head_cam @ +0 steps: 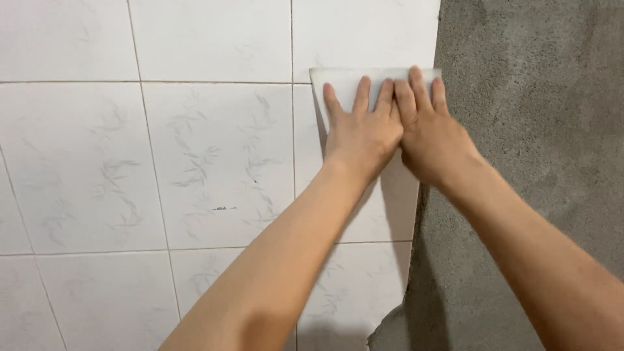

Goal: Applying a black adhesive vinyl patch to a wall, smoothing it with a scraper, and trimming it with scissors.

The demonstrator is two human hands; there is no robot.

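A white wall tile (390,201) stands against the wall at the edge of the tiled area, its top corner tilted slightly off the wall. My left hand (361,133) lies flat on its upper part, fingers spread and pointing up. My right hand (432,133) presses flat beside it, fingers together, touching the left hand. Both palms rest on the tile face; neither hand grips anything.
White tiles (214,162) with faint grey leaf patterns cover the wall to the left, with thin grout lines. Bare grey rough cement (539,97) fills the right side. A small dark mark sits on one tile.
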